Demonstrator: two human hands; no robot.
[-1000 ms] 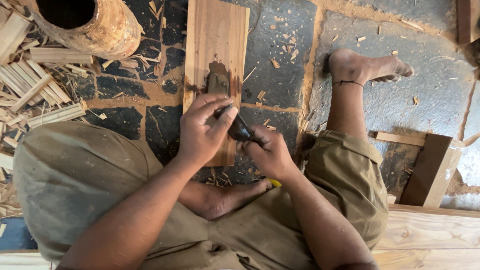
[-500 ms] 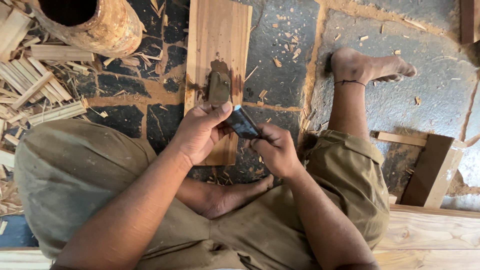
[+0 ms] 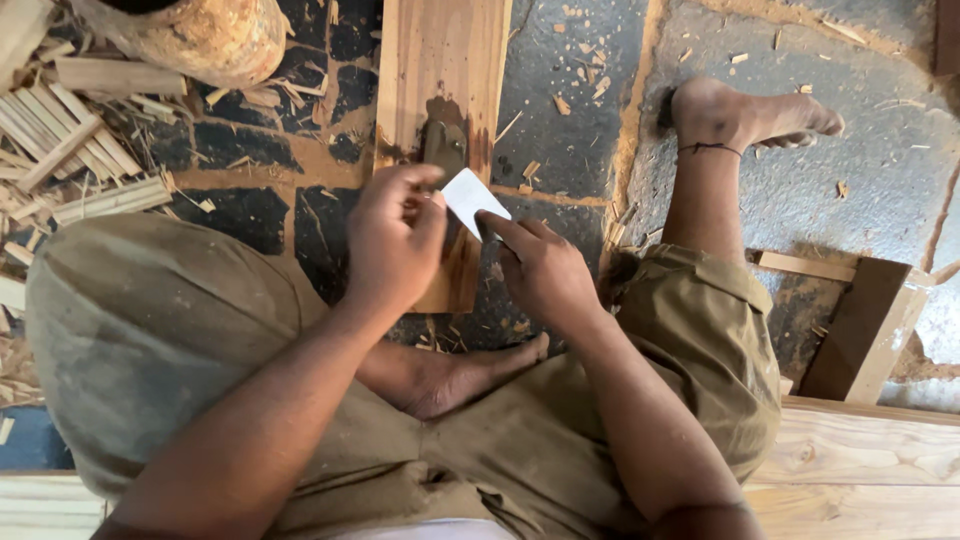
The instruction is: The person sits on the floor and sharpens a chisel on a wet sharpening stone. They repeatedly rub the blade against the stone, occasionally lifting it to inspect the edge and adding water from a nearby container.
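I sit on a stone floor with a wooden plank (image 3: 445, 60) lying lengthwise in front of me. A dark stone block (image 3: 445, 145) rests on a wet, stained patch of the plank. Both hands hold a flat metal blade (image 3: 472, 198) just above the plank, its broad face turned up and catching light. My left hand (image 3: 392, 240) pinches the blade's left edge. My right hand (image 3: 540, 270) grips its lower end from the right. The part of the blade under my fingers is hidden.
A hollow log section (image 3: 195, 35) stands at the top left beside a heap of thin wooden sticks (image 3: 70, 150). My bare right foot (image 3: 745, 115) stretches out on the stone. Wood offcuts (image 3: 860, 320) lie at the right, a pale timber beam (image 3: 860, 470) runs behind.
The blade lay dark against the plank near the stone block before; now both hands have lifted and turned it so its bright flat face points upward.
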